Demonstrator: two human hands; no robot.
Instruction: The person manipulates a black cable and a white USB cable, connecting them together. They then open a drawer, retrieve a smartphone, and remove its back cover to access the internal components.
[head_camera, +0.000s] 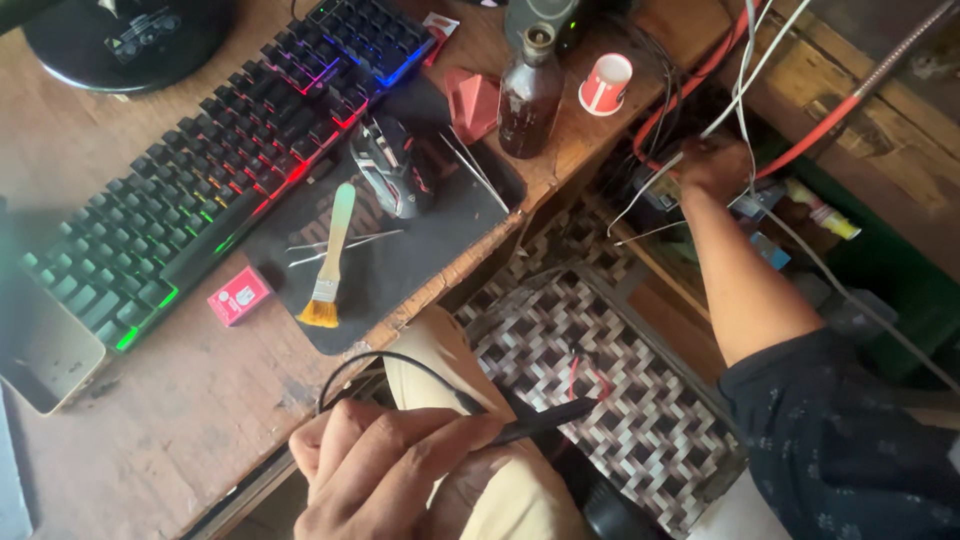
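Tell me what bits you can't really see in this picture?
- Right hand, head view: its fingers are buried among the cables, so any grip is hidden.
- Black pen-shaped tool in the left hand: its tip is lost against the dark chair edge.
- Round black base: cut off by the top edge.
- Phone: partly cut off by the left edge.

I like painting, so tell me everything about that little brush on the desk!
The brush is small, with a pale flat handle that looks wooden, a shiny metal band and short yellow-brown bristles. It lies flat on the dark mat, bristles toward the desk edge, handle pointing at the mouse. Thin metal rods cross beside it. No hand touches it.
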